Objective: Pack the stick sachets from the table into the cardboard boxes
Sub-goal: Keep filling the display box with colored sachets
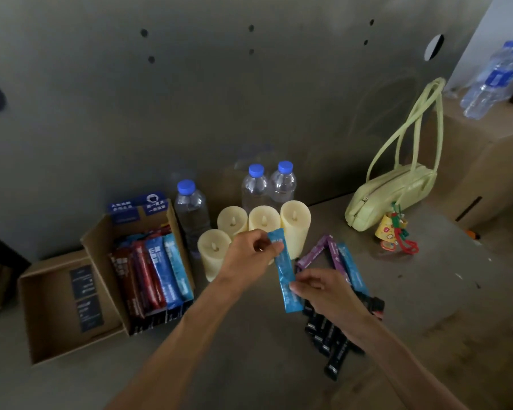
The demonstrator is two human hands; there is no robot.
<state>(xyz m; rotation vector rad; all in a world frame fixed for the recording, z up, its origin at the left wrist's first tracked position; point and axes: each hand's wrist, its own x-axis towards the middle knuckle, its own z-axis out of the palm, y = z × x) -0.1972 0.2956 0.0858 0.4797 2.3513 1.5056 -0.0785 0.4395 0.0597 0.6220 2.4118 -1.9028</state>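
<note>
Stick sachets are shown at 3 spots, and 1 light-blue sachet (285, 270) is held above the table (249, 365) between both hands, slanted from upper left to lower right. Its upper end is pinched by the curled fingers and thumb of the left hand (251, 255), and its lower half is pinched by the thumb and fingertips of the right hand (323, 291). Just beyond the right hand, 2 purple sachets (314, 253) and another blue sachet (353, 269) are laid on the table. Under and behind the right wrist a heap of black sachets (329, 341) is spread, partly hidden, so the count cannot be told. To the left of the left forearm a cardboard box (97, 258) is placed, and packed sachets (157, 270) in red, dark blue and light blue are stood in a row inside it. Further left, touching it, a shallower cardboard box (48, 321) is set, with what appear to be 2 dark labels inside. Right behind the left hand 4 cream candles (264, 218) are grouped, with 3 blue-capped water bottles (191, 208) behind them. Well beyond the right hand a pale green handbag (388, 193) is set by the wall, with a charm (391, 229) hung from it.
</note>
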